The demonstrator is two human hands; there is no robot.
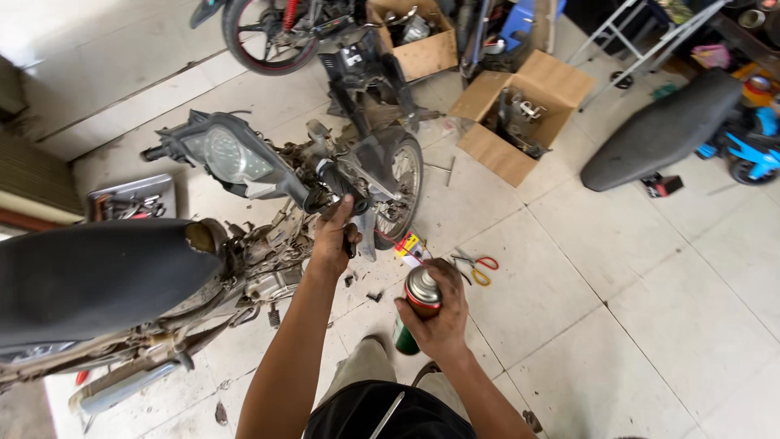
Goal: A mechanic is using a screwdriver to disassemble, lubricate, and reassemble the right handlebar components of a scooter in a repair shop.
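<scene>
The left hand (pixel 333 236) is closed around the right handlebar grip (pixel 335 183) of a stripped-down motorcycle (pixel 244 244), fingers wrapped over the black grip. The right hand (pixel 443 321) grips a spray can (pixel 421 294), held upright just beside the left forearm and above the tiled floor (pixel 634 309); the can has a silver top, a red band and a green lower body.

The motorcycle stands to the left of the person, its black seat (pixel 89 276) at the near left, its instrument cluster (pixel 231 154) ahead of the seat and its front wheel (pixel 402 187) turned towards the right hand.

On the floor near the front wheel lie scissors (pixel 478 267) with red and yellow handles and a small red and yellow package (pixel 409 246). A metal tray of tools (pixel 130 199) sits beyond the seat. Two open cardboard boxes (pixel 520 114) holding parts stand further away, with a detached black seat (pixel 662 130) to their right.
</scene>
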